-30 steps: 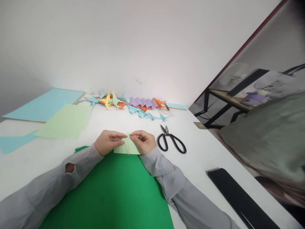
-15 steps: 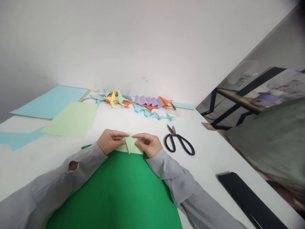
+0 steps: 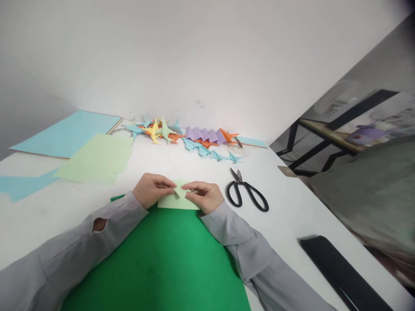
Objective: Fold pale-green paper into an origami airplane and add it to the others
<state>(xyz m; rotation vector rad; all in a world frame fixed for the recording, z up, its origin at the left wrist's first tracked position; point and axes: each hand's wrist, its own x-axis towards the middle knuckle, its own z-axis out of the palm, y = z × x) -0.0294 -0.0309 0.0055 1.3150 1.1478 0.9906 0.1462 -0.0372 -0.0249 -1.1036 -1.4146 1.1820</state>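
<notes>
A small folded piece of pale green paper (image 3: 175, 203) lies at the far end of a green mat (image 3: 155, 259). My left hand (image 3: 154, 190) pinches its raised flap between thumb and fingers from the left. From the right, my right hand (image 3: 205, 196) also grips the paper, thumb and forefinger closed on it. The two hands are a short gap apart, with the flap's pointed corner showing between them. Part of the paper is hidden under my fingers.
Black-handled scissors (image 3: 248, 190) lie right of my right hand. Several folded paper birds (image 3: 158, 131) and a purple pleated strip (image 3: 205, 135) line the wall. Pale green sheets (image 3: 97, 160) and a blue sheet (image 3: 68, 134) lie left. A long black object (image 3: 343, 272) rests at lower right.
The narrow central folds that stood between my fingers have been turned; a smaller pointed flap and a flatter lower panel now show. Both hands keep their pinch. The view has shifted slightly.
</notes>
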